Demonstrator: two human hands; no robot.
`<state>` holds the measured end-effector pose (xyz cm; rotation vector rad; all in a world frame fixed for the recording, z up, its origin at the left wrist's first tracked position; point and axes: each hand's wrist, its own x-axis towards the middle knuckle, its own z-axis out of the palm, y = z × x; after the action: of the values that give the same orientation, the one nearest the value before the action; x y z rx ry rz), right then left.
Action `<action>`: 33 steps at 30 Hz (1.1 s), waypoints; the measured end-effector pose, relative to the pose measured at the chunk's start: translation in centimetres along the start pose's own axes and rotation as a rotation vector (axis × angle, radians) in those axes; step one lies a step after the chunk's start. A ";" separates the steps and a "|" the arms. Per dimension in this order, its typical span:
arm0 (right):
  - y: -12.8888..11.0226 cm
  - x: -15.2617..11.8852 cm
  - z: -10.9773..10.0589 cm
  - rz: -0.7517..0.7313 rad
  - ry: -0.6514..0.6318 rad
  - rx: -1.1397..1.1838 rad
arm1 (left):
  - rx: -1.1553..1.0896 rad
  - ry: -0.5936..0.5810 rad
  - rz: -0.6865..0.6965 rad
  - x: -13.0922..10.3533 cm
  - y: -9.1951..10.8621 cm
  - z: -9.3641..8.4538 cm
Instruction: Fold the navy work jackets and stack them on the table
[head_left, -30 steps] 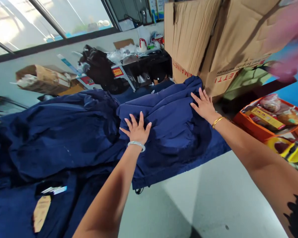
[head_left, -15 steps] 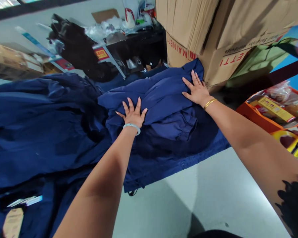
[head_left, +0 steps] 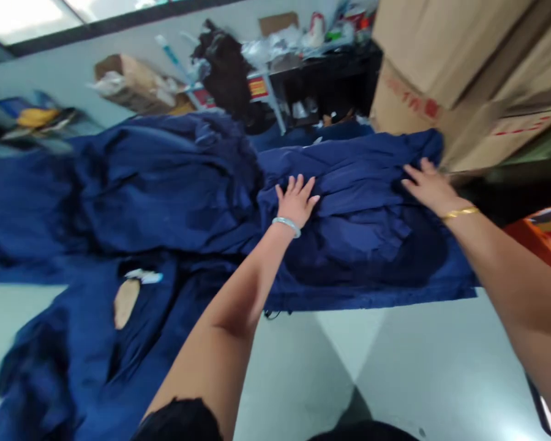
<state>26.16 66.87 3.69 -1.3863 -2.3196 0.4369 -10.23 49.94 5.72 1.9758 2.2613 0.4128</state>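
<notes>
A navy blue garment (head_left: 349, 229), its cloth folded over on itself, lies on the pale table (head_left: 303, 367). My left hand (head_left: 296, 201), with a pale bangle at the wrist, rests flat on its left part, fingers spread. Near the garment's upper right end, my right hand (head_left: 429, 185), with a gold bracelet, lies on the cloth, fingers apart and slightly blurred. To the left is a heap of more navy garments (head_left: 165, 184). One navy garment (head_left: 87, 312) hangs toward the front with a tan tag (head_left: 126, 303) at its neck.
Large cardboard boxes (head_left: 408, 98) stand behind the right end. An orange container (head_left: 542, 239) sits at the right. At the back are a cluttered dark shelf (head_left: 326, 67), a black bag-like bundle (head_left: 223, 67) and an open carton (head_left: 133, 79).
The view has swung left, so more of the garment heap shows. Both hands stay spread on the folded garment; my right hand sits slightly lower on its end.
</notes>
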 end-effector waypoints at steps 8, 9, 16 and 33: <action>-9.2 -22.5 -1.1 -0.017 0.178 0.141 | -0.039 0.103 -0.376 -29.0 -6.8 2.6; -10.5 -25.6 0.2 0.009 0.185 0.153 | -0.022 0.079 -0.494 -32.6 -8.1 2.8; -18.5 -41.9 12.7 -0.098 -0.222 0.362 | 0.153 0.057 -0.813 -46.9 -15.3 -0.5; -24.5 -52.0 16.3 -0.127 -0.366 0.429 | 0.107 0.021 -0.860 -49.8 -22.4 -11.9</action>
<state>21.74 8.59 -8.50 -1.0091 -2.3743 1.1518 -27.44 -3.22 6.26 0.8496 2.8809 0.2062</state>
